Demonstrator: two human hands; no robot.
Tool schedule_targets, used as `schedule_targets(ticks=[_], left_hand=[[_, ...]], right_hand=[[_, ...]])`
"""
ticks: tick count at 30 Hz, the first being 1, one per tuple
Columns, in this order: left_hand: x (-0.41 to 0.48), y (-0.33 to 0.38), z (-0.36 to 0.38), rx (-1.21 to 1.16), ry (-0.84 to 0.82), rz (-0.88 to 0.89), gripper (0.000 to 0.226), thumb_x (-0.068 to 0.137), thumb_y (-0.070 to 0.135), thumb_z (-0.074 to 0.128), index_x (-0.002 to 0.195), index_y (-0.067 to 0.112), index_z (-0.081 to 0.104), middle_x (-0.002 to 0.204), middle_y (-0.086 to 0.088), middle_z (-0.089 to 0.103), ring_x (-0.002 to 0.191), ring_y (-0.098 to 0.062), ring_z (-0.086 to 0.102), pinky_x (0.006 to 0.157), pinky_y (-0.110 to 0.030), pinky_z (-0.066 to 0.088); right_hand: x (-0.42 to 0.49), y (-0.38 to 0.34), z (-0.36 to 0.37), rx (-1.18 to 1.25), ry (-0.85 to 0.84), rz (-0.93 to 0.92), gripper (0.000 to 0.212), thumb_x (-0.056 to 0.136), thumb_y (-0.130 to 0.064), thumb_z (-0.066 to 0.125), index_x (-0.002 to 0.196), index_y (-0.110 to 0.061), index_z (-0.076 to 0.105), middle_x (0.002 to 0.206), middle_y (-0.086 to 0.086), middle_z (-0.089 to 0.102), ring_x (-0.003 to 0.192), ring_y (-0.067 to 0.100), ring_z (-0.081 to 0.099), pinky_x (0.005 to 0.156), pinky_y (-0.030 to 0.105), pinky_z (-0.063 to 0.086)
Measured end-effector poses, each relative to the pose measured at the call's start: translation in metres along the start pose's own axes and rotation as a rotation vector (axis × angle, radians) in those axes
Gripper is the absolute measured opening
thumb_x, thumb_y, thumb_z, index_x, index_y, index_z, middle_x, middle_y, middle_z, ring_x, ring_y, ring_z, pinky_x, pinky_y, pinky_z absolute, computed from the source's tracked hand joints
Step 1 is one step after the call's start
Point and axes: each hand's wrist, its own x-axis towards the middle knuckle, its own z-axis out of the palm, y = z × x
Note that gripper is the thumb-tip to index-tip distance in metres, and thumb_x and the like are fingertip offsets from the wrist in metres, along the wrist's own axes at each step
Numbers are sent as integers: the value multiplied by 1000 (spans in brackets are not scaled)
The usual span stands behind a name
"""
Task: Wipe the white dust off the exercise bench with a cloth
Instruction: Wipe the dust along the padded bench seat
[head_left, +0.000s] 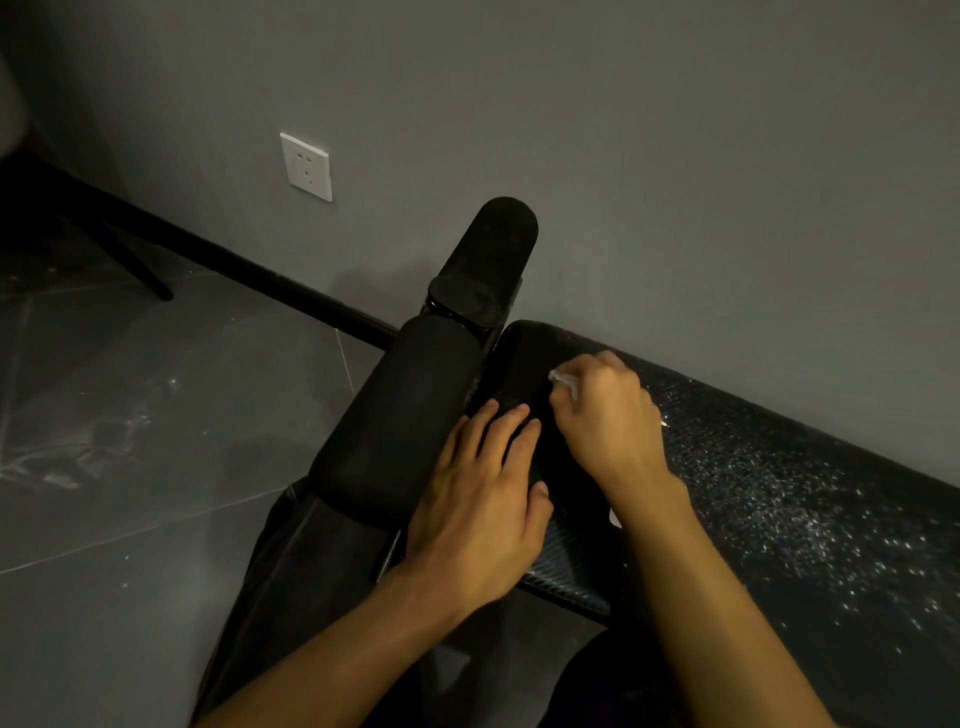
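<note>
Fingers (615, 371) of right hand (608, 415) curled tight, pinching a small white cloth (563, 382) down onto the bench (779, 493), a little way from the roller (400, 415). Fingers (493, 431) of left hand (483, 499) straight and close together, laid flat on the bench end just beside that roller, gripping nothing. Judged as mid-wipe, working the stretch next to the roller, looking dark and mostly clean there, with white dust (810, 519) lying thick farther from the roller. To do it well: spread the cloth flatter, with little of it showing beyond the fist. Draw it in long overlapping strokes away from the roller, along the padding and not across. Bear down with the left hand to steady the frame. Lift and refold once loaded with powder, or risk smearing it back over cleaned padding. Catch the rounded edges too. Worth minding the floor (130, 441) on the roller's other side, already flecked white, so gather the powder into the cloth rather than pushing it over the edge. Bench lying with long axis running from the roller straight away along the wall (675, 156), rounded end pointing at the roller, padded face up, far end out of view.
</note>
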Motion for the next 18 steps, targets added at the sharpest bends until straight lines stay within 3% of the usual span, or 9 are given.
schedule_targets(ticks=[3, 6, 10, 13, 15, 18], left_hand=[[0, 1, 0, 2, -20, 2, 62, 98, 41, 35, 155, 17, 41, 163, 1, 36, 154, -21, 23, 125, -45, 26], [0, 0, -1, -4, -32, 0, 63, 99, 42, 32, 156, 18, 39, 164, 2, 34, 155, -20, 20, 126, -45, 24], [0, -1, 0, -21, -27, 0, 63, 97, 41, 34, 155, 17, 41, 163, 1, 35, 154, -20, 22, 125, -47, 27], [0, 0, 0, -6, -12, -4, 63, 96, 41, 34, 154, 17, 44, 161, -1, 39, 153, -22, 26, 124, -46, 28], [-1, 1, 1, -3, -15, -4, 63, 97, 41, 33, 154, 17, 43, 162, -1, 38, 154, -21, 25, 125, -46, 27], [-2, 0, 0, -3, -21, 1, 62, 98, 41, 33, 155, 17, 40, 163, -1, 36, 154, -21, 23, 126, -46, 25]], right_hand=[[25, 5, 3, -102, 19, 99, 26, 101, -24, 53, 119, -9, 64, 118, 14, 55, 95, 40, 64, 72, 44, 48], [39, -2, -1, -113, 13, 59, 25, 101, -22, 52, 116, -6, 64, 118, 15, 55, 91, 39, 64, 70, 44, 50], [-13, -5, -7, -83, -23, -55, 24, 99, -28, 52, 116, -17, 65, 118, 4, 55, 90, 31, 66, 68, 36, 48], [-60, -1, -8, -66, -52, -25, 23, 97, -31, 52, 115, -25, 64, 117, -4, 54, 87, 23, 66, 64, 33, 46], [-63, 2, -5, -62, -41, 25, 25, 99, -33, 51, 119, -26, 63, 119, -3, 55, 88, 23, 65, 64, 32, 41], [-51, -1, -4, -88, 7, 27, 30, 103, -36, 46, 124, -21, 61, 121, 2, 55, 87, 25, 66, 63, 33, 44]])
